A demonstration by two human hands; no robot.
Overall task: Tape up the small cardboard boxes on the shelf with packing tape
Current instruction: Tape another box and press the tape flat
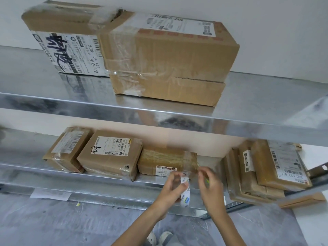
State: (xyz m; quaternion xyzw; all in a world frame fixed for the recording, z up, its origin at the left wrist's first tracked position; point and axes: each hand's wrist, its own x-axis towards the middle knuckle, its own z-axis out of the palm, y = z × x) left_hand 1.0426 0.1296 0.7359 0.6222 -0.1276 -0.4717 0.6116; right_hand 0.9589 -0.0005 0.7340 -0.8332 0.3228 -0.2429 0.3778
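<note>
At the small box's (165, 161) 5 o'clock, the left hand (169, 190) curled its fingers round the tape roll (185, 191), while the right hand (211, 186), at the roll's 3 o'clock, bent its fingers, whether pinching anything I could not tell.

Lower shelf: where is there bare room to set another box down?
Bare metal shows left of the leftmost small box and in the gap between the tape-wrapped box and the leaning stack of parcels. The left hand, holding the tape roll, and right hand crowd its front. Between them it's tightly packed.

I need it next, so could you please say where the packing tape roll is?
Head view, lower centre: the white-cored clear tape roll sits in the left hand, below the tape-wrapped brown cardboard box.
</note>
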